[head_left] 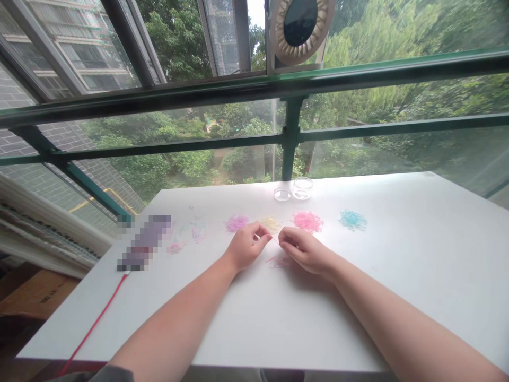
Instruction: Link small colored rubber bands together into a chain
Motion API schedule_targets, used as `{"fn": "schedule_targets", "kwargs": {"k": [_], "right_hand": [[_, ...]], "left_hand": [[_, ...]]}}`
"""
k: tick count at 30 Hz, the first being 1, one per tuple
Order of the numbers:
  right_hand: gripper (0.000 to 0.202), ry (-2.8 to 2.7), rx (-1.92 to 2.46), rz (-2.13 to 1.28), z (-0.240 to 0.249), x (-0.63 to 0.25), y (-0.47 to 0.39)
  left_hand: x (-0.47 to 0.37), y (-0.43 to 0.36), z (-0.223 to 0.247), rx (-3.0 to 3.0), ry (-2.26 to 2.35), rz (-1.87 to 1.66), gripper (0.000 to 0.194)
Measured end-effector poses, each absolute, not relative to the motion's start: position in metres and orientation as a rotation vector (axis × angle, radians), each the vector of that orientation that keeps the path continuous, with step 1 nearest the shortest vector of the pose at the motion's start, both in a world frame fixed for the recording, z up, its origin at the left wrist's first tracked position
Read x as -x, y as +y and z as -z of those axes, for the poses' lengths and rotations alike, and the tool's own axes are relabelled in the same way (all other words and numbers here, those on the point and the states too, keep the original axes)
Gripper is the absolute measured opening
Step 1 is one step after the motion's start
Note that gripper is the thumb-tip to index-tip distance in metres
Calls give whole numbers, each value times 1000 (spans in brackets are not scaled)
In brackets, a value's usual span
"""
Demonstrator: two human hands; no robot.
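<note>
two bare hands meet over the middle of the white, smooth, flat tabletop (pixel 246 329), with one thin, pale-pink, rubbery-looking strand (pixel 275 240) spanning the small gap between them. my left grip (pixel 248 245) is narrow, thumb and forefinger pinched on the strand's far end; my right grip (pixel 306 249) is curled close at its near end, though the folded fingers hide exactly how they hold it. the relation that matters is this: the strand's long axis runs slantwise from left to right, its right end a little nearer my body, so it lies to the right of my left fingertips and to the left of my right ones, neither hand clearly closer. just below, toward me, sits a small loose cluster of pinkish, thin, looped bands (pixel 278 261), partly beside my right hand's shadow. beyond my hands, from left to right, lie a purple heap of thin bands (pixel 237 223), a pale-yellow heap of thin bands (pixel 269 224), a bright-pink heap of thin bands (pixel 307 222) and, well apart, a teal heap of thin bands (pixel 353 219). my left hand is nearest the purple, my right the bright pink.
</note>
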State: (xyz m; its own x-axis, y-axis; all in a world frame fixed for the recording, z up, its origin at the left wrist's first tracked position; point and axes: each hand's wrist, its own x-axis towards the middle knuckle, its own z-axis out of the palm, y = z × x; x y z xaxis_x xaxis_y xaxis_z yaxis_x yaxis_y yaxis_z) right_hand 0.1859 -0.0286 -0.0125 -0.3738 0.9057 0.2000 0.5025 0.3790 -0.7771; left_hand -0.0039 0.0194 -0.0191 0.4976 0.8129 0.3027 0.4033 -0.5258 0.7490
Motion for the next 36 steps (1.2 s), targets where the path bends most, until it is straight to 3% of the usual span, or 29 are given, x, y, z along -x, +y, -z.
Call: {"fn": "schedule_targets", "kwargs": {"k": [29, 36], "right_hand": [[9, -2060, 1212, -797, 9, -182, -35], [10, -2096, 1116, -931, 5, -179, -39]], "left_hand": [[-1, 16, 17, -2206, 979, -882, 13], [-1, 17, 18, -2164, 1048, -914, 14]]}}
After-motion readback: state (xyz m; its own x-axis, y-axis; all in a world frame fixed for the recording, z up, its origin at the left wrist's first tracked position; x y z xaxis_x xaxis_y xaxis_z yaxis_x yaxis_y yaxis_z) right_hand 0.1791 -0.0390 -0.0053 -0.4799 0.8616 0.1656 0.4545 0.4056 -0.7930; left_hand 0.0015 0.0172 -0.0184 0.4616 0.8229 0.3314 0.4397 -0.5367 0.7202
